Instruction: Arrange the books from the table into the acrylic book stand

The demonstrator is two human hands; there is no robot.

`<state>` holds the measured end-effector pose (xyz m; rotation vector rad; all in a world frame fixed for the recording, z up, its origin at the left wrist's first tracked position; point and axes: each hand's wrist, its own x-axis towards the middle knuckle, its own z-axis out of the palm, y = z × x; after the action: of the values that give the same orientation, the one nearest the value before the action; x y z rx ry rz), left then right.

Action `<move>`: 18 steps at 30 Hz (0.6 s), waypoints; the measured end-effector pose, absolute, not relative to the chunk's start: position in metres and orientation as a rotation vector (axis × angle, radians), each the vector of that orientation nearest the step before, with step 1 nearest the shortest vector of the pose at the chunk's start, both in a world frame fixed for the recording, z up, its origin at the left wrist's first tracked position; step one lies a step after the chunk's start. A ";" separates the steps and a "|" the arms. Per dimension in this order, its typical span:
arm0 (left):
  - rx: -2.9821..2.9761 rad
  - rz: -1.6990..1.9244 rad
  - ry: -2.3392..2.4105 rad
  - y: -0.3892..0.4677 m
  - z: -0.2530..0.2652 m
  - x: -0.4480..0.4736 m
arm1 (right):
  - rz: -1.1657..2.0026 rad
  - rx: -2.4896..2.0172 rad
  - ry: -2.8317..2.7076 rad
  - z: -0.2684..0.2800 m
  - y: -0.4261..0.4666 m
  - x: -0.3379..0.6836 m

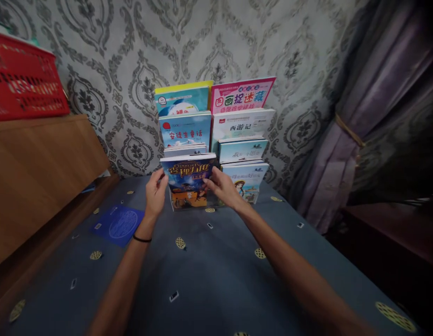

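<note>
A dark blue and orange book (187, 179) stands upright at the front left of a clear tiered rack (172, 205). My left hand (156, 190) pinches its left edge, and my right hand (223, 185) grips its right edge, thumb on the cover. Behind it rise a light blue book (185, 129) and a teal book with a yellow one at its back (183, 99). The rack's right column holds a pale blue book with a girl on its cover (249, 177), a teal book (242, 150), a white-topped book (242, 125) and a pink book (242, 95).
A blue book (118, 225) lies flat on the dark patterned cloth (216, 270), left of my left forearm. At the left, a red basket (25, 77) sits on a wooden cabinet (45, 172). Patterned wallpaper stands behind the rack; a tied purple curtain (342, 135) hangs at the right.
</note>
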<state>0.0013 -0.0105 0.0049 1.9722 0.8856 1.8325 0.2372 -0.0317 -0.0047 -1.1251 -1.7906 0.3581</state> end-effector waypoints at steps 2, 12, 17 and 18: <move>2.015 1.833 0.913 -0.007 0.001 0.001 | 0.423 -1.101 -1.761 -0.009 -0.030 0.239; 1.982 1.729 0.960 0.011 -0.026 -0.005 | 0.473 -1.125 -1.776 -0.032 -0.014 0.239; 2.001 1.692 1.004 0.013 -0.030 -0.006 | 0.456 -1.203 -1.788 -0.037 -0.012 0.237; 2.030 1.684 1.025 0.012 -0.030 -0.006 | 0.452 -1.235 -1.793 -0.037 -0.012 0.237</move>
<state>-0.0059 0.0121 -0.0302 2.0298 1.0245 1.6843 0.2366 -0.0115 -0.0375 -1.2350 -1.7930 0.4524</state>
